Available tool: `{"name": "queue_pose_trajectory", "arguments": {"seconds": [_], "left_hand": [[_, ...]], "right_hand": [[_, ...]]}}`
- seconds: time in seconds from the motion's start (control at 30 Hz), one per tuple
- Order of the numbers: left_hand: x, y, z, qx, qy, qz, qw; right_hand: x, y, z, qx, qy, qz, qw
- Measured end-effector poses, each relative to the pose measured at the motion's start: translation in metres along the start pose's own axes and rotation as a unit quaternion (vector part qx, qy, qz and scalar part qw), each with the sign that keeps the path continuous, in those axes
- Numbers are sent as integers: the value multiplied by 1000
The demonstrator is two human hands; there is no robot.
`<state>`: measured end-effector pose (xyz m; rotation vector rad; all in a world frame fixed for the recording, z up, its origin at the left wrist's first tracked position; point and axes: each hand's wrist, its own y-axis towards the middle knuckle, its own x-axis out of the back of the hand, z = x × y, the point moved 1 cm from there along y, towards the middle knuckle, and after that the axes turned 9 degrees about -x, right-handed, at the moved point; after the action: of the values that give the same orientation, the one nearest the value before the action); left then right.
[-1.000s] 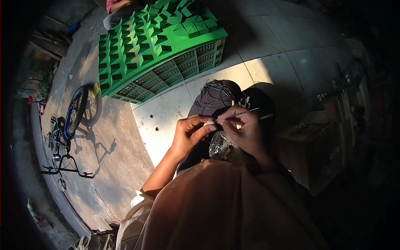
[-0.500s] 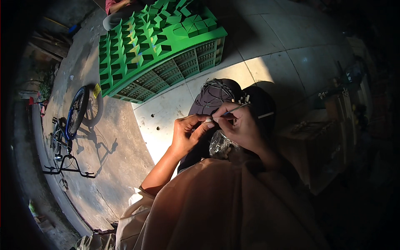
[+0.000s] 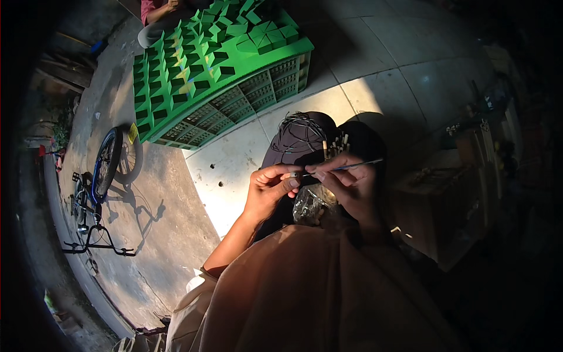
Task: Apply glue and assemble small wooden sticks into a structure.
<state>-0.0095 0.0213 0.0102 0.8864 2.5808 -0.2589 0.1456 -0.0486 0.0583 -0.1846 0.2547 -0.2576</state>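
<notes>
Over my lap, my left hand (image 3: 264,190) pinches a small pale bead-like piece (image 3: 294,175) with a dark spot on it, between thumb and forefinger. My right hand (image 3: 355,190) grips a thin dark-blue stick (image 3: 359,165) that looks like a fine paintbrush. Its left tip is close to the pale piece; I cannot tell whether they touch. A tangle of dark wire or cord (image 3: 302,126) rests on my left knee. Beyond my right hand stand several pale short sticks (image 3: 337,142). Below the hands lies a clear plastic bag (image 3: 309,205) with pale pieces in it.
A green crate (image 3: 234,108) ahead bears a green board with rows of green blocks (image 3: 193,67). Behind it sits another person (image 3: 155,14). A blue bicycle (image 3: 105,170) is on the left concrete. At right, a box-like wooden piece (image 3: 434,205) is in shadow.
My right hand has turned, and the thin stick now lies flatter, reaching further right. The pale piece now shows its dark spot. The whole view has shifted slightly.
</notes>
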Motion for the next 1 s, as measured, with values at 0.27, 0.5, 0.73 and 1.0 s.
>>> {"name": "queue_pose_trajectory", "arguments": {"seconds": [0.27, 0.5, 0.73, 1.0], "left_hand": [[-6, -1, 2, -43, 28, -23, 998], [-9, -2, -1, -32, 41, -25, 998], [-11, -5, -8, -24, 114, -23, 993], [-10, -3, -8, -34, 151, 4, 988]], "right_hand": [[-3, -2, -5, 47, -47, -8, 998], [-6, -5, -9, 52, -50, -34, 997], [-7, -3, -6, 101, -113, -21, 988], [-1, -6, 21, 91, -172, 3, 981]]}}
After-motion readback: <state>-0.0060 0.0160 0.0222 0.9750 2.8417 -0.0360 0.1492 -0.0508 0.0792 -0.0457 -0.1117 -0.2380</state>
